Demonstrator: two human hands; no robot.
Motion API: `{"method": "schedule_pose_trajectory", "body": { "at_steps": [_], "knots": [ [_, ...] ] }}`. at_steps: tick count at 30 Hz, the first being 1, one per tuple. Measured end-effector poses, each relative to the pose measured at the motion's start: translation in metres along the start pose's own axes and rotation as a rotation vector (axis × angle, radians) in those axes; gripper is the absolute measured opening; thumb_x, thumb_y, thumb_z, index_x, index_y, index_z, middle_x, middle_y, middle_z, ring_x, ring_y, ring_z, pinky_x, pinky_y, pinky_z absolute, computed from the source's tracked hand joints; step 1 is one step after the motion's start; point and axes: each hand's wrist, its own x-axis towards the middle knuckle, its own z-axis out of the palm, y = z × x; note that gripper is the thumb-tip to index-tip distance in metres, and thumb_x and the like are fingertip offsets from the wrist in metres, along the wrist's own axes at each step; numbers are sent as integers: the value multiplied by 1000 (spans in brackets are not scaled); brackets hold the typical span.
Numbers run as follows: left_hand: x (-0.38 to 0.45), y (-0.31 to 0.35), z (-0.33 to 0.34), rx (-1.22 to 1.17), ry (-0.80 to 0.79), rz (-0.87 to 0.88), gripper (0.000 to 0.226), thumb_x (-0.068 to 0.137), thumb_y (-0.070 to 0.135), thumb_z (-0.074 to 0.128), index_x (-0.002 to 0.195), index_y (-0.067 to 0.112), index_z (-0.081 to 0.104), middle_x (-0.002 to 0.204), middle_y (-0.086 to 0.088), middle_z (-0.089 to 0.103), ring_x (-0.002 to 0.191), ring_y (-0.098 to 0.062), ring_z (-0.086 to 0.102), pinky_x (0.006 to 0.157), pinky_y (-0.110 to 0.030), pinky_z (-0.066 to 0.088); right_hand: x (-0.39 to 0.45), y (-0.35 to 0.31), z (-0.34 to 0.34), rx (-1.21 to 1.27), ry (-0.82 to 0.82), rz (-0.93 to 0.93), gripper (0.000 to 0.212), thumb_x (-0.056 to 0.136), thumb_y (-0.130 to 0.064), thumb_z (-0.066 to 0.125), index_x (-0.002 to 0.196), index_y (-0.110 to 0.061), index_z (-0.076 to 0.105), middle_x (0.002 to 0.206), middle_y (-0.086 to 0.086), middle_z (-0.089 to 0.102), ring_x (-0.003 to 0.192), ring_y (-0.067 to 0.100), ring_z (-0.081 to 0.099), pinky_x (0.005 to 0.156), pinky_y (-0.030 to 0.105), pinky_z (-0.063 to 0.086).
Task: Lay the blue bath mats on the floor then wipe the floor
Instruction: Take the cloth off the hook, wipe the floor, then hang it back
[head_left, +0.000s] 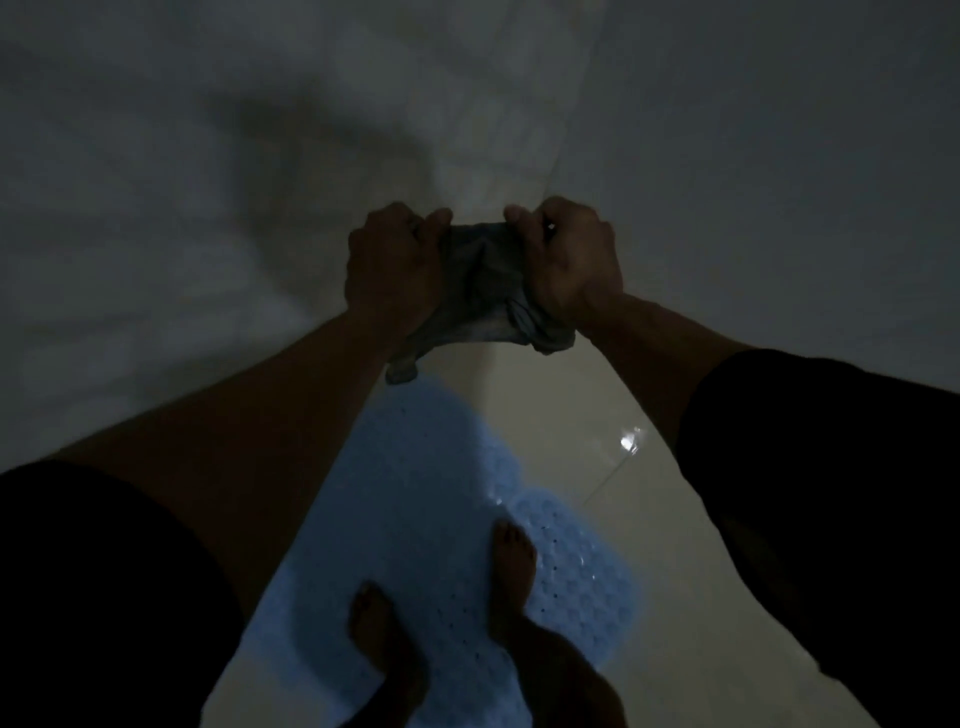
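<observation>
A crumpled grey cloth (485, 291) hangs in front of me at about chest height, stretched between both hands. My left hand (389, 265) grips its left edge and my right hand (569, 265) grips its right edge, fingers closed on the fabric. Below, a light blue bath mat (431, 467) with a bubbled texture lies flat on the floor. A second blue mat section (582, 561) adjoins it on the right. My two bare feet (511, 561) stand on the mats. The room is very dim.
Glossy cream floor tiles (597, 405) show to the right of the mats, with a small bright reflection (629, 441). Pale walls (208, 156) meet in a corner straight ahead, close to my hands.
</observation>
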Motion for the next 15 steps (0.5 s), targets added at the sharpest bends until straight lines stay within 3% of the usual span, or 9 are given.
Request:
{"method": "schedule_pose_trajectory", "body": {
  "at_steps": [3,7,13,15],
  "knots": [
    [0,55,-48,-5,57,44,46,103,41,50,72,6,48,62,-4,39,67,-27,47,67,-40,39,7,-46,-52,-3,-10,-27,41,97,-51,51,77,-15,58,81,5,62,90,31,61,76,38,47],
    [6,124,-110,-58,148,73,46,101,41,53,81,0,60,79,-18,58,77,-31,58,74,-41,47,24,-113,-114,-30,-5,-107,39,98,-51,50,77,-19,57,81,1,58,89,27,59,73,33,41],
    [3,204,-212,-81,297,130,41,101,40,53,77,7,57,77,-8,55,72,-24,52,64,-28,34,36,-217,-185,-6,55,-268,44,97,-55,48,85,-16,64,82,2,63,88,27,61,77,43,52],
    [-4,225,-245,-96,352,120,41,100,43,55,79,8,60,76,-8,59,72,-26,57,65,-30,39,33,-248,-205,10,82,-304,45,95,-59,47,84,-18,63,85,4,65,88,28,61,76,44,53]
  ]
}}
